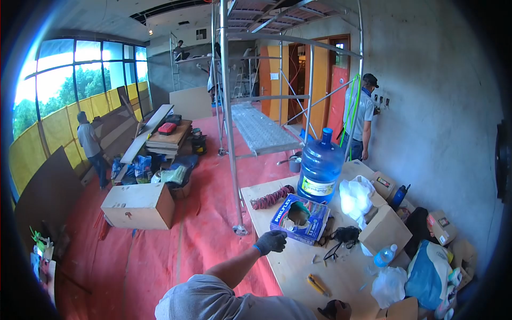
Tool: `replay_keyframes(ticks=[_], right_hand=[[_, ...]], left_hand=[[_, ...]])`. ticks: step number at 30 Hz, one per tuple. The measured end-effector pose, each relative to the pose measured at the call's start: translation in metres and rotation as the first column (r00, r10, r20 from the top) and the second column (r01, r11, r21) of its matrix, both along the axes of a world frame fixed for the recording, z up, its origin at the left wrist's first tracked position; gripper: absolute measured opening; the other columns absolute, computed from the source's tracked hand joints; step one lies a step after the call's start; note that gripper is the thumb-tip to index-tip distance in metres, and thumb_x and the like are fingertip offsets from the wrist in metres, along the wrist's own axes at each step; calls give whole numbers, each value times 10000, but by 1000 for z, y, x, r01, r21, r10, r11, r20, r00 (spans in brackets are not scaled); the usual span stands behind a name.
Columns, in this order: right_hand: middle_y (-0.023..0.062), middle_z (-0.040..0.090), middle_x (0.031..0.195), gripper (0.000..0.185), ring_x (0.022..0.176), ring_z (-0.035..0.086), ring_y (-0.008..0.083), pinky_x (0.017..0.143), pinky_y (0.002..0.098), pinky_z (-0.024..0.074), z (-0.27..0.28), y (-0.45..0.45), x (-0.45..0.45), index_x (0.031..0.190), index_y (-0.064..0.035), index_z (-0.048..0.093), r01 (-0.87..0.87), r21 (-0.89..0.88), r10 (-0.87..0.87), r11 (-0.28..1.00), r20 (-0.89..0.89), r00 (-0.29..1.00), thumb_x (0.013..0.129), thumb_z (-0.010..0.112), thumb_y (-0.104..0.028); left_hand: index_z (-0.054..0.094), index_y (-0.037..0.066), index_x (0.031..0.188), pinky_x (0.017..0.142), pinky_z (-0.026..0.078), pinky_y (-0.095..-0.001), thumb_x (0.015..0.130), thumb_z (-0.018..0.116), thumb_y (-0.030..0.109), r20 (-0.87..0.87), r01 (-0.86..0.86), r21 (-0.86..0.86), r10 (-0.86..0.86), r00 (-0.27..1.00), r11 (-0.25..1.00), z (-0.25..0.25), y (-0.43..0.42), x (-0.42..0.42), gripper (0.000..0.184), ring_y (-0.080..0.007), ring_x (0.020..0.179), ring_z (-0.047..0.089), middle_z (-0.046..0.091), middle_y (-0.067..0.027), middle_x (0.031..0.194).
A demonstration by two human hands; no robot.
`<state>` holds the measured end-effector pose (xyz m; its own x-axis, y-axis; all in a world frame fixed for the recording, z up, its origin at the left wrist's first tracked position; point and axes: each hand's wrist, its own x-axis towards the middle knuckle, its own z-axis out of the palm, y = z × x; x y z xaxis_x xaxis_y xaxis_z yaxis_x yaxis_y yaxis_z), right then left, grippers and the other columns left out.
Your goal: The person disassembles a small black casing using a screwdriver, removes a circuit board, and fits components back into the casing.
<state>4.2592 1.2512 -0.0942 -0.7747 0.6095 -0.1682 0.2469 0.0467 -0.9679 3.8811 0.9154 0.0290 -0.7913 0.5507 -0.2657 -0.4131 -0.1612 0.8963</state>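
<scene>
The gloved left hand [271, 242], fingers curled around nothing discernible, hung just beside the blue box [312, 230] on the bench [341, 272], apparently mid-reach; gripping would call for spreading them. Near the yellow cutter [318, 285], the right hand's [335, 309] hold could not be told.
</scene>
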Motion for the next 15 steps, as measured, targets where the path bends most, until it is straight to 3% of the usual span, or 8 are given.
replay_keyframes(ticks=[1,6,9,10,13,15], right_hand=[[113,709,969,348,825,650,193,736,331,551,-33,12,-3,1058,35,682,4,45,-4,999,-2,1000,933,781,-274],[113,709,969,348,821,652,193,734,332,551,-20,0,-15,1057,36,681,9,-80,-7,997,25,1000,937,778,-276],[112,709,968,349,819,653,194,732,332,551,-13,-4,-17,1055,37,680,19,-110,-16,994,29,999,939,776,-278],[112,709,968,349,818,653,194,732,332,551,-13,-4,-18,1055,37,680,25,-117,-21,993,29,999,940,775,-278],[112,709,968,349,816,654,194,731,332,550,-12,-3,-16,1054,37,679,44,-137,-41,990,28,999,942,773,-280],[112,709,968,349,815,655,194,730,332,550,-13,-2,-12,1053,38,678,62,-157,-59,986,21,998,943,772,-281]], left_hand=[[643,91,1267,741,636,-440,1010,667,303,-4,1,70,-1,1000,998,2,-3,-12,333,-279,852,740,720,-104,1038],[653,83,1101,724,607,-388,994,686,372,-130,-138,109,152,980,984,61,3,-42,309,-209,782,700,697,-60,937],[657,97,1149,713,595,-339,1019,649,392,-249,-72,228,130,960,971,72,4,-77,322,-164,767,678,677,-34,929],[656,79,1144,712,587,-320,1030,634,377,-233,-127,234,183,955,964,92,6,-73,319,-151,763,669,672,-31,919],[660,71,1136,716,586,-313,1033,632,350,-226,-221,262,282,932,940,137,13,-79,299,-149,758,664,668,-24,913],[647,67,1200,752,602,-361,1016,658,330,-245,-200,324,286,926,925,148,12,-104,321,-201,807,688,691,-66,976]])
